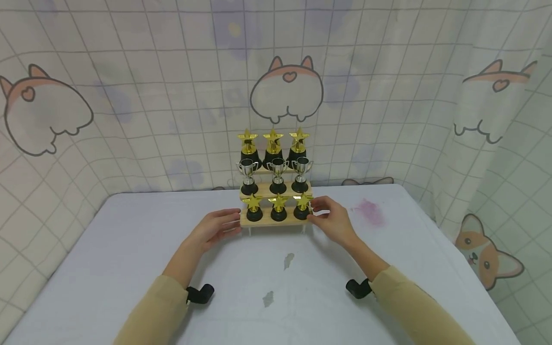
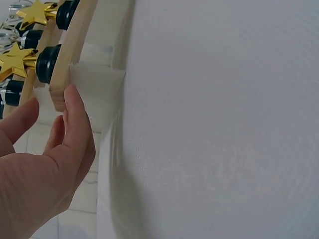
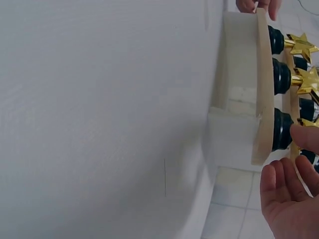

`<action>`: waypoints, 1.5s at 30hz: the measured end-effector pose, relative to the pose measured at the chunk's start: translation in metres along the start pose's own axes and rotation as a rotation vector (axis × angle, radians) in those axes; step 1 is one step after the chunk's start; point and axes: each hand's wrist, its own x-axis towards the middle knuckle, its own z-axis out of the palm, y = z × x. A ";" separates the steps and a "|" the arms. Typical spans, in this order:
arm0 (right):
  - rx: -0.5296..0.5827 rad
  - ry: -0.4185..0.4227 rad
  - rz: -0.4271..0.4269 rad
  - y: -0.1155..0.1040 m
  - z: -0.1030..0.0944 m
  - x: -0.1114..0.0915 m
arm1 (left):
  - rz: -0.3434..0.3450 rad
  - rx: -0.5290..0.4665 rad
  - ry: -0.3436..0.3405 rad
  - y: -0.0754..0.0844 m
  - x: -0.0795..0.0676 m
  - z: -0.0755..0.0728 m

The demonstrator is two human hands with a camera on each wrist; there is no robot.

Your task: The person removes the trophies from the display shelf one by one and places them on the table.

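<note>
A wooden three-tier display stand (image 1: 268, 223) stands at the back of the table. Small gold star trophies (image 1: 278, 207) on black bases fill its front tier, silver cups (image 1: 278, 173) the middle one, and taller gold star trophies (image 1: 273, 148) the top. My left hand (image 1: 214, 227) is at the stand's left end, fingers loosely bent, an index fingertip right at the lower tier's corner. At the right end is my right hand (image 1: 334, 220). Its thumb (image 3: 305, 138) lies close against the base of the rightmost front trophy (image 3: 282, 130), with loosely curved fingers beside the board's end.
The table (image 1: 142, 239) wears a white cover with grey patches and a pink stain (image 1: 370, 212) to the right. A checked curtain (image 1: 172, 96) with cartoon dogs hangs right behind the table and at both sides. Clear supports (image 3: 232, 137) hold up the stand's front board.
</note>
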 end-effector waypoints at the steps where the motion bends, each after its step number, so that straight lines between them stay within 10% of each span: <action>1: -0.008 0.001 0.000 -0.001 0.000 0.000 | 0.002 0.007 -0.003 0.000 0.001 0.000; 45: -0.148 -0.021 0.034 -0.004 0.016 0.009 | -0.005 0.063 -0.009 0.004 0.005 0.005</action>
